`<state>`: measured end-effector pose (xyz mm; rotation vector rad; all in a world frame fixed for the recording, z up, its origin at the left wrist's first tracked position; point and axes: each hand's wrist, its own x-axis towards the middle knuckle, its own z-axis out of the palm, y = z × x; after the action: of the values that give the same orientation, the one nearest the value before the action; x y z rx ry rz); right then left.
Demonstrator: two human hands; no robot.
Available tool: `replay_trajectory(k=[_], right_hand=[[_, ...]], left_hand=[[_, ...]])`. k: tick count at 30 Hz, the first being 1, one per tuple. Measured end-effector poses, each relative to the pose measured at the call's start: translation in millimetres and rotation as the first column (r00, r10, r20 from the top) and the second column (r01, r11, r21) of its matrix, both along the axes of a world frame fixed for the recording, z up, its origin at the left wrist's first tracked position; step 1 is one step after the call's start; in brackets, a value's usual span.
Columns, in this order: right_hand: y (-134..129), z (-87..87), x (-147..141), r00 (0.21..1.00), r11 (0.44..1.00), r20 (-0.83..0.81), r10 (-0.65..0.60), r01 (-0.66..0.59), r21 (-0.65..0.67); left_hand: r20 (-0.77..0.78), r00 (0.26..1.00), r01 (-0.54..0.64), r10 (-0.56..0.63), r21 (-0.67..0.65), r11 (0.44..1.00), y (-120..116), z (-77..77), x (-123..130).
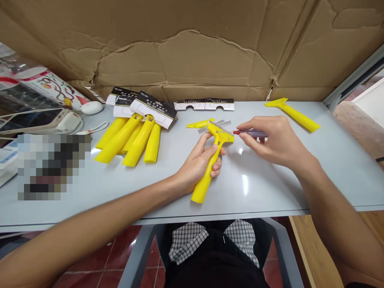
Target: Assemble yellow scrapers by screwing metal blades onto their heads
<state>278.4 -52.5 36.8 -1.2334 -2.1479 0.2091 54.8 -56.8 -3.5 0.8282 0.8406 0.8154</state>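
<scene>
My left hand [201, 160] is wrapped round the handle of a yellow scraper [207, 176], its wide head tilted up and away from me. Between the fingers of my right hand [274, 140] is a screwdriver [253, 133] with a dark, see-through grip and a red collar. Its thin shaft points left, and the tip meets the scraper head near a small screw on the left side. Just behind the head lie thin metal blades [223, 125] and a loose yellow head piece [199, 123], partly hidden by the scraper.
Several yellow scrapers with cardboard tags [139, 140] are piled at left. Two flat card tags [205, 105] rest by the cardboard wall [186, 60]. Another yellow handle [295, 114] lies at back right. A phone-like device [39, 122], a white oval object [92, 107] and bottles [45, 82] occupy the far left.
</scene>
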Motion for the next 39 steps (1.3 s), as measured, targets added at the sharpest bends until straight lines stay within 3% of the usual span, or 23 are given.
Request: replay_trajectory(k=[6, 10, 14, 18, 21, 25, 27, 32, 39], right_hand=[[-1, 0.8, 1, 0.999, 0.999, -0.033, 0.038, -0.037, 0.037], [-2, 0.0, 0, 0.999, 0.999, -0.051, -0.003, 0.005, 0.032], [-2, 1.8, -1, 0.988, 0.995, -0.137, -0.064, 0.053, -0.087], [-1, 6.0, 4, 0.983, 0.969, -0.175, -0.064, 0.019, -0.247], [-1, 7.1, 7, 0.999, 0.941, -0.042, -0.006, -0.009, -0.339], [-1, 8.0, 12, 0.989, 0.942, 0.142, 0.032, 0.017, -0.335], [2, 8.6, 17, 0.988, 0.953, 0.155, -0.009, 0.055, -0.297], [16, -2.9, 34, 0.936, 0.942, 0.242, -0.255, 0.297, -0.154], [26, -25.0, 23, 0.851, 0.897, 0.470, -0.233, 0.375, -0.234]], left_hand=[[-0.005, 1.000, 0.015, -0.015, 0.018, 1.000, 1, -1.4, -1], [-0.014, 1.000, 0.019, -0.019, 0.024, 1.000, 1, -2.0, -1], [-0.021, 1.000, 0.022, -0.021, 0.035, 0.999, -1, -3.2, -2], [-0.030, 0.999, 0.039, -0.037, 0.064, 0.997, -1, -4.0, -2], [-0.032, 0.999, 0.039, -0.037, 0.069, 0.997, -2, -2.5, -2], [-0.007, 0.999, 0.053, -0.053, 0.024, 0.998, 0, -0.7, -3], [0.033, 0.998, 0.050, -0.050, -0.004, 0.999, 3, -1.4, -4], [0.112, 0.993, 0.041, -0.036, -0.046, 0.998, 8, -4.2, -6], [0.129, 0.990, 0.059, -0.054, -0.033, 0.998, 8, -2.7, -5]])
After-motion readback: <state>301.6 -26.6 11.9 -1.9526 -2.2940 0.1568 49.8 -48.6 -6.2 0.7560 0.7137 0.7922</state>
